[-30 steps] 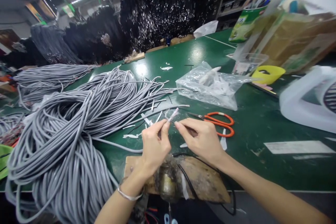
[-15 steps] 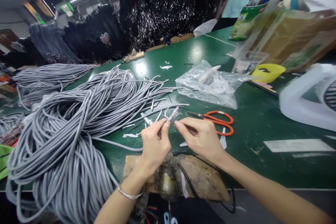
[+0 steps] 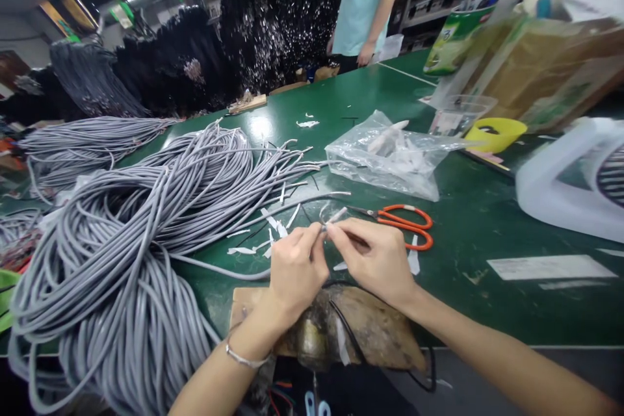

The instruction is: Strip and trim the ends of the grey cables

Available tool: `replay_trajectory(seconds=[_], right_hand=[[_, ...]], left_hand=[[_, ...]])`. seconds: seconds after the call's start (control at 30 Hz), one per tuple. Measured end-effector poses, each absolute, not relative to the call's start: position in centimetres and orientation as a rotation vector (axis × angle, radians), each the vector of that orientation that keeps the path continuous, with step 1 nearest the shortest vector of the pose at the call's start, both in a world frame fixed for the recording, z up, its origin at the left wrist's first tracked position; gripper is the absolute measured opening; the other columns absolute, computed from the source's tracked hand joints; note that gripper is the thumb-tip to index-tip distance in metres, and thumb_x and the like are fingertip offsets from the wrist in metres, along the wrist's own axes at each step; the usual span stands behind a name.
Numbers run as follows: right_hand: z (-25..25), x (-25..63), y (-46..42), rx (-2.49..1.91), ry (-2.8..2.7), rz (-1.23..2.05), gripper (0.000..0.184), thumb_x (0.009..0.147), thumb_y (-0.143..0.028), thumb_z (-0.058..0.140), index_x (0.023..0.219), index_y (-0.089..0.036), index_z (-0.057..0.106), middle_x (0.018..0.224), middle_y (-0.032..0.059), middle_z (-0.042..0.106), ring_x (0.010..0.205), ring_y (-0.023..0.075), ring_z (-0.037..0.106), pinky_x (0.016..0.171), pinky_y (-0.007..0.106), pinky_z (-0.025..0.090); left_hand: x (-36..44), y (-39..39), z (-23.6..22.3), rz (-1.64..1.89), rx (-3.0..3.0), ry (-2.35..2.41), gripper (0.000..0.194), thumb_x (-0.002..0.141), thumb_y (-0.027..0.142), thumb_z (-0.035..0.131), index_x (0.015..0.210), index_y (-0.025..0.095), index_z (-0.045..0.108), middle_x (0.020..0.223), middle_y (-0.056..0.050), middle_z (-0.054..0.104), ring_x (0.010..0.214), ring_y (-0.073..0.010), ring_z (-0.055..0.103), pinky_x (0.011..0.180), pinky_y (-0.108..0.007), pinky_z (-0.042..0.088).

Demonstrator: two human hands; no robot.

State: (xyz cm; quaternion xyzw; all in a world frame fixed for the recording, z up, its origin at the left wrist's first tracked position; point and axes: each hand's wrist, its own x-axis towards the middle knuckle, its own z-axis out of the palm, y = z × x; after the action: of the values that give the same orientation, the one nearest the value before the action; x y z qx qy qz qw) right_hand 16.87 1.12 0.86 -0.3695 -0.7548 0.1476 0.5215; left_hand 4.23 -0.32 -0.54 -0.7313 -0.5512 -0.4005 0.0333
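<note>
Between my two hands is the stripped end of a grey cable, with pale wrapping and thin strands sticking up past the fingertips. My left hand pinches the cable near its end. My right hand pinches at the same end, its thumb and forefinger almost touching the left fingertips. Just beyond the right hand lie orange-handled scissors. White scraps are scattered past the left hand. A big heap of grey cables lies to the left.
Below my hands a wooden board carries a worn metal device. A clear plastic bag lies ahead. To the right stand a white plastic jug, a yellow ring-shaped item and a cardboard box. A person in light blue stands across the table.
My left hand has shifted slightly right and my fingertips have come together at the cable end, which now tilts more to the right. A person has come into view at the far side.
</note>
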Motion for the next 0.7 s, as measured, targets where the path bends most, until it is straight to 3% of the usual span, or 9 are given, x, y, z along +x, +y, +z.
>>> replay_trajectory(seconds=[0.13, 0.37, 0.7], right_hand=[[1.1, 17.3, 0.6, -0.727, -1.740, 0.054, 0.020, 0.081, -0.015, 0.050, 0.065, -0.018, 0.060, 0.051, 0.0001, 0.057, 0.044, 0.0096, 0.048, 0.046, 0.022, 0.038], [0.4, 17.6, 3.0, -1.027, -1.820, 0.288, 0.016, 0.074, -0.021, 0.054, 0.065, -0.016, 0.067, 0.045, -0.0024, 0.053, 0.038, 0.0079, 0.042, 0.041, 0.021, 0.034], [-0.1, 17.0, 3.3, -1.147, -1.798, 0.406, 0.023, 0.070, -0.025, 0.051, 0.054, -0.015, 0.064, 0.037, -0.0036, 0.043, 0.036, 0.0076, 0.037, 0.037, 0.020, 0.028]], left_hand=[[4.0, 0.6, -0.7, -1.124, -2.277, -1.932, 0.019, 0.078, 0.012, 0.050, 0.074, 0.015, 0.068, 0.064, -0.006, 0.070, 0.055, -0.0160, 0.063, 0.056, -0.025, 0.049], [3.9, 0.1, 0.1, -1.481, -2.228, -1.868, 0.017, 0.081, 0.016, 0.049, 0.083, 0.014, 0.065, 0.076, -0.006, 0.071, 0.063, -0.0141, 0.064, 0.063, -0.024, 0.051], [3.9, 0.2, 0.7, -1.295, -2.399, -1.642, 0.017, 0.082, 0.012, 0.048, 0.087, 0.015, 0.064, 0.077, -0.009, 0.070, 0.068, -0.0191, 0.066, 0.064, -0.029, 0.054]])
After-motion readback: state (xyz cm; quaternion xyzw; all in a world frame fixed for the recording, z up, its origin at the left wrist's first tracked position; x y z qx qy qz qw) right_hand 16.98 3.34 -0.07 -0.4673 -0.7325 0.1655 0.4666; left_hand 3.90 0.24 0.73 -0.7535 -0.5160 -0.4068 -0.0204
